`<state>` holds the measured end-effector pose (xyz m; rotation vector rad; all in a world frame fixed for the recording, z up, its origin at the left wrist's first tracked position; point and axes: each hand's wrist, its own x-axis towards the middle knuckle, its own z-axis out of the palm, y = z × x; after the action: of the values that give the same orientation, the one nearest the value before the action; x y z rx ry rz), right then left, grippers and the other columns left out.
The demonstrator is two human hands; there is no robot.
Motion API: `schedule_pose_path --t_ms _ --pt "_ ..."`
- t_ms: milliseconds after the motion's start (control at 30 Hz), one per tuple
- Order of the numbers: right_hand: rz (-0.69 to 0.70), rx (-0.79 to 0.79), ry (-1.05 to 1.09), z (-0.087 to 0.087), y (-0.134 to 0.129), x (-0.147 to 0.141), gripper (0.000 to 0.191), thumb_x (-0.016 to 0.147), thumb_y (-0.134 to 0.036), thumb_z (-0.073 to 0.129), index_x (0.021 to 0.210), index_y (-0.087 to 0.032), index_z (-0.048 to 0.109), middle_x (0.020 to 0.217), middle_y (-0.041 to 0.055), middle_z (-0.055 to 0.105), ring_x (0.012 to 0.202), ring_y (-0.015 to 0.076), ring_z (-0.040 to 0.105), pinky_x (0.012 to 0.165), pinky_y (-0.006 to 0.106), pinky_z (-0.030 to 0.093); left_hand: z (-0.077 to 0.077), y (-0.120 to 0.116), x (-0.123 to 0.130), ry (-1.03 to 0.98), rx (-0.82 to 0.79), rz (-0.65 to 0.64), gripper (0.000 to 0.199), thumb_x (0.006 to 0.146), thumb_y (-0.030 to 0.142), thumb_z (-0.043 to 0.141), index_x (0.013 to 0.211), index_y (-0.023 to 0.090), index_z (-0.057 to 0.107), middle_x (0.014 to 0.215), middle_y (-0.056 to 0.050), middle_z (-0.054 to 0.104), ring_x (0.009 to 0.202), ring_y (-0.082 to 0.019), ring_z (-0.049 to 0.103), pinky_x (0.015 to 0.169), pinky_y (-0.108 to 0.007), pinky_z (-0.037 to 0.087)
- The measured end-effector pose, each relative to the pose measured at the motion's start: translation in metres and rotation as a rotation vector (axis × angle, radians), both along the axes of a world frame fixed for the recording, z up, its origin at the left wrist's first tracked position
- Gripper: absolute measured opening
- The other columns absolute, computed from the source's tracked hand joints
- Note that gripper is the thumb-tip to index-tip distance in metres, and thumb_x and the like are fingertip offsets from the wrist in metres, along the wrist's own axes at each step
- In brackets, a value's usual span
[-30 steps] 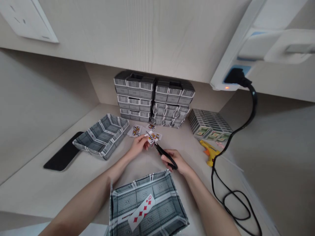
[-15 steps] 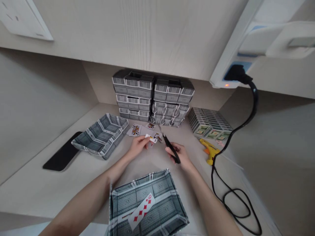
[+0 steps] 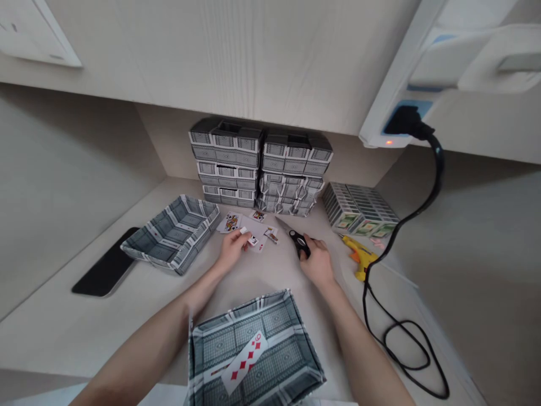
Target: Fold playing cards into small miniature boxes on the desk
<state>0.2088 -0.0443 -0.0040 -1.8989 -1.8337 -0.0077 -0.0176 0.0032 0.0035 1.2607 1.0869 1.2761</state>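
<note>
Head view: left hand (image 3: 234, 248), nearly closed, pinches a card piece (image 3: 253, 241); right hand (image 3: 316, 259) curls around scissors (image 3: 300, 245) just ahead of it, loose cards (image 3: 231, 222) lying just beyond the left hand

Black-handled scissors (image 3: 298, 242), pointing away, cut king-card piece (image 3: 253, 241)

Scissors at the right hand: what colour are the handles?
The scissor handles are black; they show best in the head view.

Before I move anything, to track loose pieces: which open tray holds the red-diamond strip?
The front tray, lowest in view: the strip lies inside. The left tray, by the black phone, shows no strip.
</note>
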Motion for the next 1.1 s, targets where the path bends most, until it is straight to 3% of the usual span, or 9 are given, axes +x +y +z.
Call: schedule_pose_path --t_ms 167,267,333,400,567,700,833,967,1100 --pt "-0.014 -0.008 -0.061 -0.003 -0.001 -0.002 0.051 0.068 -0.011 0.048 0.119 -0.008 0.051 0.098 0.0152 0.059 0.096 0.0273 0.046 0.085 0.037 0.036 -0.004 -0.006 0.004 0.189 0.109 -0.176 0.024 0.066 0.029 0.061 0.059 0.017 0.041 0.047 0.007 0.044 0.045 -0.007 0.042 0.046 -0.017 0.030" --pt "-0.071 0.023 -0.065 -0.002 -0.003 -0.003 0.042 0.068 -0.013 0.050 0.109 -0.011 0.060 0.094 0.0145 0.057 0.094 0.0282 0.045 0.082 0.040 0.036 -0.007 -0.011 0.008 0.342 0.163 -0.335 0.017 0.069 0.027 0.058 0.075 0.018 0.046 0.050 0.009 0.045 0.045 -0.006 0.041 0.048 -0.017 0.031" --pt "-0.078 0.082 -0.043 -0.001 -0.004 -0.004 0.034 0.070 -0.014 0.050 0.100 -0.013 0.064 0.093 0.0136 0.057 0.094 0.0284 0.045 0.081 0.042 0.036 -0.007 -0.014 0.009 0.477 0.208 -0.375 0.016 0.072 0.027 0.056 0.083 0.018 0.048 0.051 0.009 0.044 0.046 -0.006 0.040 0.048 -0.017 0.031" --pt "0.005 0.148 0.014 0.000 -0.003 -0.007 0.029 0.072 -0.014 0.049 0.095 -0.014 0.065 0.092 0.0122 0.057 0.094 0.0269 0.046 0.082 0.041 0.038 -0.007 -0.015 0.009 0.611 0.255 -0.360 0.015 0.073 0.027 0.055 0.086 0.019 0.051 0.052 0.008 0.043 0.047 -0.007 0.040 0.049 -0.017 0.030" --pt "0.404 0.163 0.108 -0.006 0.001 -0.027 0.027 0.080 -0.016 0.044 0.099 -0.017 0.063 0.108 0.0093 0.058 0.107 0.0216 0.046 0.093 0.036 0.038 -0.005 -0.013 0.008 0.771 0.311 -0.206 0.017 0.077 0.032 0.050 0.087 0.021 0.057 0.056 0.005 0.049 0.052 -0.010 0.044 0.051 -0.020 0.031" --pt "0.478 0.065 -0.012 -0.008 0.004 -0.044 0.036 0.086 -0.024 0.040 0.118 -0.017 0.054 0.131 0.0094 0.045 0.126 0.0222 0.032 0.099 0.039 0.033 -0.010 -0.010 0.007 0.771 0.315 -0.109 0.018 0.079 0.032 0.047 0.081 0.019 0.058 0.056 0.003 0.049 0.052 -0.011 0.044 0.052 -0.020 0.032" --pt "0.464 0.015 -0.039 -0.008 0.005 -0.048 0.037 0.086 -0.023 0.039 0.120 -0.014 0.052 0.127 0.0115 0.049 0.123 0.0217 0.037 0.101 0.038 0.032 -0.014 -0.009 0.008 0.764 0.317 -0.115 0.017 0.079 0.032 0.047 0.081 0.019 0.059 0.057 0.003 0.051 0.053 -0.011 0.046 0.052 -0.020 0.032" --pt "0.378 0.034 0.194 -0.011 0.006 -0.042 0.031 0.082 -0.013 0.040 0.103 -0.016 0.063 0.110 0.0103 0.062 0.108 0.0212 0.052 0.094 0.036 0.040 -0.014 -0.010 0.009 0.722 0.322 -0.124 0.018 0.079 0.032 0.048 0.083 0.019 0.060 0.060 0.002 0.055 0.054 -0.010 0.048 0.052 -0.020 0.035" --pt "0.215 0.030 0.803 -0.013 0.006 -0.043 0.025 0.079 -0.024 0.048 0.099 -0.017 0.061 0.088 0.0080 0.067 0.079 0.0207 0.064 0.076 0.037 0.051 -0.012 -0.010 0.009 0.614 0.322 -0.133 0.025 0.078 0.034 0.051 0.097 0.019 0.059 0.064 0.002 0.056 0.053 -0.009 0.048 0.053 -0.020 0.038"
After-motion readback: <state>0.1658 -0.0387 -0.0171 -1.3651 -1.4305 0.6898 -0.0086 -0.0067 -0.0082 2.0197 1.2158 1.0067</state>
